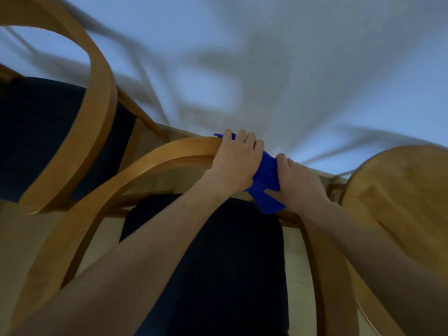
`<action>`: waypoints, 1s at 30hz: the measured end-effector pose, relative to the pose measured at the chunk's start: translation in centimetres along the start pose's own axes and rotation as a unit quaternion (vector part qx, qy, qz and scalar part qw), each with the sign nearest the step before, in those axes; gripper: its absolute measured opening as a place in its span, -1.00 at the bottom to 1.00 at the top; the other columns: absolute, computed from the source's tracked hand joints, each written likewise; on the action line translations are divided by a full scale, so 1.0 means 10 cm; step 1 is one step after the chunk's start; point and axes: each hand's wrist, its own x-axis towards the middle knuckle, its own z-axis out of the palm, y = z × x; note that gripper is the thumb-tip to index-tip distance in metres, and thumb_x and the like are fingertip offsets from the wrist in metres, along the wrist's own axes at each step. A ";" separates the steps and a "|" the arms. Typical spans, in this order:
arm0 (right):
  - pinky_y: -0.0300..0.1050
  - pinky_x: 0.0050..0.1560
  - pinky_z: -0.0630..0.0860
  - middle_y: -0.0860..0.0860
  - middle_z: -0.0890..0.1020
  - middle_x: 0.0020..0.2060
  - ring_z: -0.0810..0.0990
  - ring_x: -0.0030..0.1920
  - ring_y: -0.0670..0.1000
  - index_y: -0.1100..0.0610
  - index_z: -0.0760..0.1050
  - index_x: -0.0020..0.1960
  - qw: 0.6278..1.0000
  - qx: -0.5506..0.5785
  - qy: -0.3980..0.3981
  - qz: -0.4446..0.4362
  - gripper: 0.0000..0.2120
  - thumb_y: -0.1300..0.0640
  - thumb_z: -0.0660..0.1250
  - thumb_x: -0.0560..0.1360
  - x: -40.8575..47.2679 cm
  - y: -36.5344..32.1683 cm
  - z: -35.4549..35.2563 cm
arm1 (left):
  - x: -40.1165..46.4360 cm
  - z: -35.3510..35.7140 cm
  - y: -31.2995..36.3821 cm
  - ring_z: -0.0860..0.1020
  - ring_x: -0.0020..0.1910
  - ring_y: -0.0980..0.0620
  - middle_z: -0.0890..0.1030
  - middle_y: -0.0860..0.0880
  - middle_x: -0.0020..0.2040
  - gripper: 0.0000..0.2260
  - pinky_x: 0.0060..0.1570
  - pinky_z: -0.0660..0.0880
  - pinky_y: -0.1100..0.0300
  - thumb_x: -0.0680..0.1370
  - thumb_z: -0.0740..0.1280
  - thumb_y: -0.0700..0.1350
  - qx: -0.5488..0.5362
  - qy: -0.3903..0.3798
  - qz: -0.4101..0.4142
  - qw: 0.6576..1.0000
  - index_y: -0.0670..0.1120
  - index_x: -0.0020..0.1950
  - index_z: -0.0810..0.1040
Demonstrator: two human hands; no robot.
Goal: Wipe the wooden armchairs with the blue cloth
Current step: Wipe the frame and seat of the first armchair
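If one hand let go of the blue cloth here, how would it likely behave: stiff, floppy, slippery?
Probably floppy: the blue cloth bunches and folds between the left hand and right hand, and its free corner hangs down. Likely light, since fingertips alone hold it. It may slide off the smooth curved backrest if released.

No readable text, no labels, no brand marks, no numbers or signs on anything in view

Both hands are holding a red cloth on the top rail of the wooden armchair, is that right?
Not quite: the cloth is blue, not red. The head view shows the left hand and right hand holding it on the top rail of the wooden armchair.
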 end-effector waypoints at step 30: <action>-0.12 -0.22 0.45 -0.09 0.58 -0.04 0.56 -0.12 -0.02 0.01 0.34 0.20 0.969 0.221 0.110 0.015 -0.44 -0.19 0.49 0.35 0.28 -0.32 0.16 | -0.14 -0.12 -0.24 0.38 0.32 -0.13 0.37 -0.14 0.37 -0.32 0.32 0.31 0.01 0.43 0.43 -0.11 -0.113 -0.035 0.008 0.993 -0.15 0.47 0.21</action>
